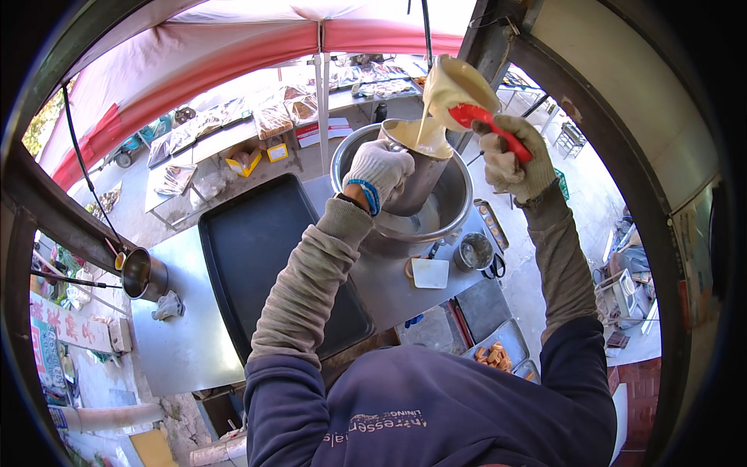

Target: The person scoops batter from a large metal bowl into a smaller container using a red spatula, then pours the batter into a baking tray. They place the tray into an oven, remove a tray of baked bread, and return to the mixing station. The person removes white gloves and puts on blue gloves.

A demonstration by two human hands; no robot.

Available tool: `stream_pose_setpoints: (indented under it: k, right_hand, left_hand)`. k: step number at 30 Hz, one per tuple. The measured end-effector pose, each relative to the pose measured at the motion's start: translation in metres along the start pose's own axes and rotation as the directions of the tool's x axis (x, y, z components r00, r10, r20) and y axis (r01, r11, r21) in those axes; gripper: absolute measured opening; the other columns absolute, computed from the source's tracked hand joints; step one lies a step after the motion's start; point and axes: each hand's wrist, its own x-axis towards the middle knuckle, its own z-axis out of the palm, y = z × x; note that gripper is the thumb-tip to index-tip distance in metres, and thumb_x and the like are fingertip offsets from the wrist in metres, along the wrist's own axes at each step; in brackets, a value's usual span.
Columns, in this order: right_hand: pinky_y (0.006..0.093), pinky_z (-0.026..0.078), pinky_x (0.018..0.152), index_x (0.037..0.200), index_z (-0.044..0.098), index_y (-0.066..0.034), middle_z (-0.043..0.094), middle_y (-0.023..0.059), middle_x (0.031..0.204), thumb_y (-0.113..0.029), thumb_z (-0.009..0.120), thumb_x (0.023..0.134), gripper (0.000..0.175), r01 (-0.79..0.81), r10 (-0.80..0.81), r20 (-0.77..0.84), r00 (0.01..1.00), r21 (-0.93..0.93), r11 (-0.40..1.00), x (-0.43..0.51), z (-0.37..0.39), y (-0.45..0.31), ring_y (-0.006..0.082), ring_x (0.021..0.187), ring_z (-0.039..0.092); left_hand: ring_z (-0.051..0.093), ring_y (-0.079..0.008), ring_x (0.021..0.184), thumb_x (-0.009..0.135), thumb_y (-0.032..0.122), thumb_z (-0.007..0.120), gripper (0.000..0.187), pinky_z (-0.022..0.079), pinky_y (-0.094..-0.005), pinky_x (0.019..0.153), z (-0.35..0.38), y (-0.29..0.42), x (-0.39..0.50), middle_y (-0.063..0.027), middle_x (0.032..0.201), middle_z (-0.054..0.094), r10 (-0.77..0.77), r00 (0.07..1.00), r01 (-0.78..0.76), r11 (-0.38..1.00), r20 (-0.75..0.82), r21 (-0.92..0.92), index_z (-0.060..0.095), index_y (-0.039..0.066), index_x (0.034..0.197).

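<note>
My left hand [382, 169], in a whitish knit glove, grips the rim or handle of a metal pitcher [411, 181] over a large steel pot [464, 204]. My right hand [516, 157], in a soiled glove, is closed on the red handle of a scoop or ladle [464, 82]. Its batter-coated cup is raised and tilted above the pitcher. A stream of pale batter [423, 119] runs from the cup into the pitcher. Whether the red handle belongs to the cup or to a separate tool held with it, I cannot tell.
A large black baking tray [262, 251] lies left of the pot on a steel table [169, 350]. A white scraper [430, 273] and a small metal pot [475, 252] are at the right. Another metal pot [144, 274] stands at the far left, beside a crumpled cloth [168, 306].
</note>
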Motion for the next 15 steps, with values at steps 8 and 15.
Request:
stream_pose_setpoints:
  k: [8, 15]
  right_hand:
    - [0.0221, 0.049, 0.048, 0.144, 0.054, 0.0068, 0.064, 0.0071, 0.083, -0.050, 0.052, 0.117, 0.063, 0.044, -0.155, 0.383, 0.910, 0.283, 0.958, 0.034, -0.010, -0.015, 0.0091, 0.049, 0.059]
    - [0.0237, 0.034, 0.040, 0.128, 0.063, 0.0046, 0.056, -0.0007, 0.065, -0.049, 0.055, 0.115, 0.056, 0.116, -0.130, 0.286, 0.949, 0.066, 0.991, 0.029, 0.004, 0.011, 0.0074, 0.039, 0.045]
  left_hand:
    - [0.061, -0.0141, 0.053, 0.082, 0.002, 0.077, 0.009, 0.048, -0.0303, 0.049, -0.033, 0.039, -0.014, -0.0040, 0.070, 0.066, 0.144, 0.989, -0.147, 0.979, -0.030, -0.139, 0.072, -0.001, 0.089]
    - [0.048, -0.0096, 0.060, 0.097, 0.019, 0.074, 0.019, 0.040, -0.0274, 0.053, -0.110, 0.097, -0.100, 0.0038, 0.068, 0.050, 0.293, 0.921, -0.302, 0.953, -0.255, 0.007, 0.066, 0.009, 0.083]
